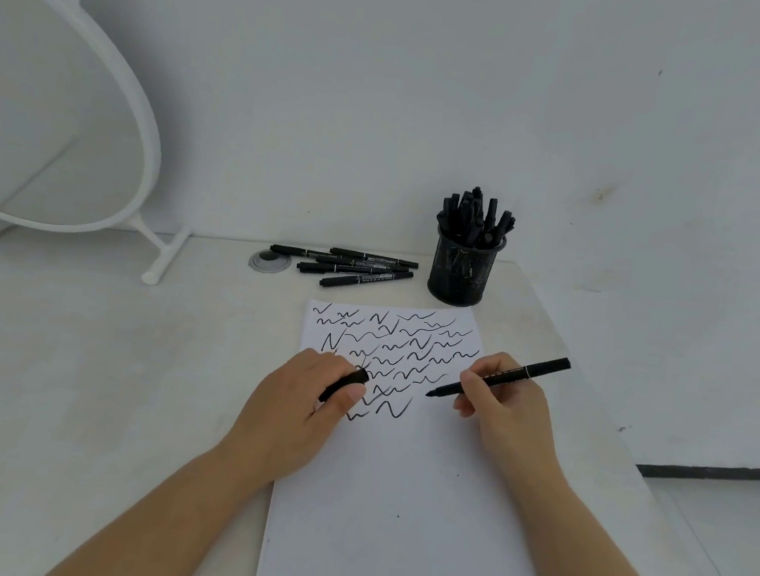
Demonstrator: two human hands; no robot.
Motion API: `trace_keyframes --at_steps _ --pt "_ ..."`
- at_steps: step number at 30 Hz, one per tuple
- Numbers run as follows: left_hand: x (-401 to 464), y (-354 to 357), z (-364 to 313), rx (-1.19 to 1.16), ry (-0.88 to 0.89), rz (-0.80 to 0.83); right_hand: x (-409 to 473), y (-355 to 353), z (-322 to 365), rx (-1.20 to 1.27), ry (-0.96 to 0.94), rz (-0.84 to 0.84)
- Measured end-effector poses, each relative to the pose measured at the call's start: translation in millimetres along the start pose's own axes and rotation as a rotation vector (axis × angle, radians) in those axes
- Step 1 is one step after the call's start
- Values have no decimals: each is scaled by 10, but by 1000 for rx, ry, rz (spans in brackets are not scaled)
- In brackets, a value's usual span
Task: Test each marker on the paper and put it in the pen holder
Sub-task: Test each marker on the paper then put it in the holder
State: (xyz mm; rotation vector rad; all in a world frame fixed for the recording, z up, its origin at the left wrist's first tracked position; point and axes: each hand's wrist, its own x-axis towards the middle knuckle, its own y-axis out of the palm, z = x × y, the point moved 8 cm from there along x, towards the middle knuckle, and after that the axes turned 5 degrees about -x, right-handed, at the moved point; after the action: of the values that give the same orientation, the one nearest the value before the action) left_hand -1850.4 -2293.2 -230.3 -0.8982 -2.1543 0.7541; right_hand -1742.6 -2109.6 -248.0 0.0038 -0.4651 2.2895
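Uncapped black marker [504,377] poised over the scribbled white paper sheet [400,489].
We see the right hand [504,404] pinching it, tip just above the page; the left hand [307,401] grips its black cap [344,384].

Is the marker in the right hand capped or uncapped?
Uncapped: the marker shows its bare tip, and the left hand holds the cap.

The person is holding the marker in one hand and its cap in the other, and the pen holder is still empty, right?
Not quite. The pen holder isn't empty: the head view shows it packed with black markers. The rest is right: the right hand holds the uncapped marker over the paper, and the left hand holds the cap.
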Motion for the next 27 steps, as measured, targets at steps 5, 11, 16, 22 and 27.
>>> trace_keyframes --at_steps 5,11,16,22,27 --pt "-22 -47 64 -46 -31 -19 -20 128 19 -128 -25 107" --pt "-23 -26 74 -69 -35 -10 8 65 -41 -145 -12 52" --pt "-18 -41 93 -86 -54 -21 -2 -112 112 -96 -142 -134" --pt "-21 -37 72 -79 -57 2 65 -146 166 52 -23 -154" --pt "-18 -44 82 -84 -73 -2 146 247 289 419 84 70"
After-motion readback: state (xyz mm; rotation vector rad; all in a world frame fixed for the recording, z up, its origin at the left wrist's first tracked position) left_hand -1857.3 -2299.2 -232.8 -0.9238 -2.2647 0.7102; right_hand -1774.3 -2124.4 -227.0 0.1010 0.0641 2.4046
